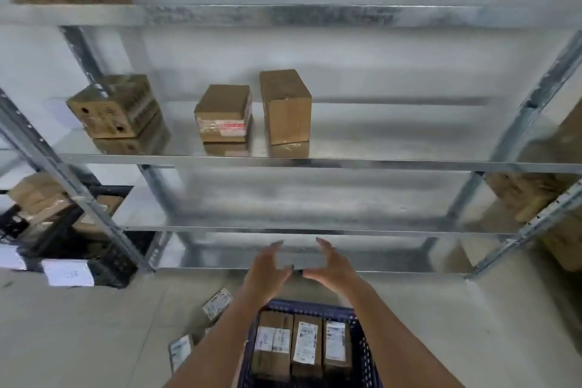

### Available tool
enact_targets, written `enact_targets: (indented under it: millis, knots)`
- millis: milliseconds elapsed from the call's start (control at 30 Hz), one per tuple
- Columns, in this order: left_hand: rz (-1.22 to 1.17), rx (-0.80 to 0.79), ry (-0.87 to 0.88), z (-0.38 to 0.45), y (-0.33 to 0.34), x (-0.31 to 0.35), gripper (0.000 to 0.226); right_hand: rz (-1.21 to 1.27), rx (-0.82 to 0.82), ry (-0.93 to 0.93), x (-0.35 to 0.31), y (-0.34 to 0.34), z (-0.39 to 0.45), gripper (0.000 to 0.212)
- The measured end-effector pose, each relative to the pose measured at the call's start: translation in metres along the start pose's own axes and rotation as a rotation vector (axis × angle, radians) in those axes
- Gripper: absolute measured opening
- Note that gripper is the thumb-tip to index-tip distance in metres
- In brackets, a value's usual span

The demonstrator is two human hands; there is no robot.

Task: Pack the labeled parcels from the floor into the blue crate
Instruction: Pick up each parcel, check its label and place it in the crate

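**Both hands spread above a crate holding 3 parcels**

A metal rack (283, 164) fills most of the view, its shelves running across from left to right. On the middle shelf stand 3 cardboard boxes (285, 107), 1 at the left and 2 close together near the centre. More boxes sit at the top left and behind the rack posts on both sides.

Below, on the pale floor (78, 340), the blue crate (362, 353) sits at the bottom centre. Inside it 3 labelled parcels (307, 345) lie side by side, labels facing up. 2 more parcels (217, 303) lie on the floor just left of the crate, 1 partly hidden by the left forearm.

Both bare arms reach forward over the crate. The left hand (267, 268) and right hand (332, 266) are raised in front of the lowest shelf, fingers spread and curved toward each other, thumbs nearly meeting. Neither hand holds anything.
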State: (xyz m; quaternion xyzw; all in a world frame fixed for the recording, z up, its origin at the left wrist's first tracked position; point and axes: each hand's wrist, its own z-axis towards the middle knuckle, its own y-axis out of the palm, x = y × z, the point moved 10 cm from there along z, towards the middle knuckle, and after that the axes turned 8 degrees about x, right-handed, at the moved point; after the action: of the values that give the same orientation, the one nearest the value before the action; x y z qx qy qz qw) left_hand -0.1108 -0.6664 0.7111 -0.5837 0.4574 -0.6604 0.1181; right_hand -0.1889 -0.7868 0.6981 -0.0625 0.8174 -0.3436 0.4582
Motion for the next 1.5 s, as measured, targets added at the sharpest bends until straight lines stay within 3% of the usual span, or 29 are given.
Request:
enact_targets:
  millis: [267,467,700,867,1100,1333,1500]
  knots:
    - [-0.001,0.181,0.034,-0.092,-0.113,-0.003,0.064,0.018,0.043,-0.19,-0.081,0.011,-0.107,0.101]
    - [-0.106,0.227,-0.056,-0.145,-0.175,-0.048,0.064,0.002,0.004,-0.197,-0.116,0.046,-0.156,0.085]
    - [-0.142,0.281,-0.099,-0.134,-0.243,-0.11,0.067,-0.012,-0.003,-0.22,-0.185,0.109,-0.149,0.076]
    - [-0.123,0.247,-0.113,-0.091,-0.274,-0.193,0.062,0.01,-0.005,-0.183,-0.23,0.181,-0.102,0.078]
    - [-0.1,0.137,-0.211,-0.023,-0.258,-0.345,0.042,-0.036,-0.005,-0.147,-0.236,0.313,-0.031,0.078]
    - [-0.156,-0.083,-0.346,-0.015,-0.174,-0.458,0.043,0.02,-0.103,0.111,-0.162,0.419,0.009,0.084]
    - [-0.224,-0.161,-0.503,-0.018,-0.102,-0.543,0.043,0.055,-0.185,0.248,-0.089,0.493,0.035,0.077]
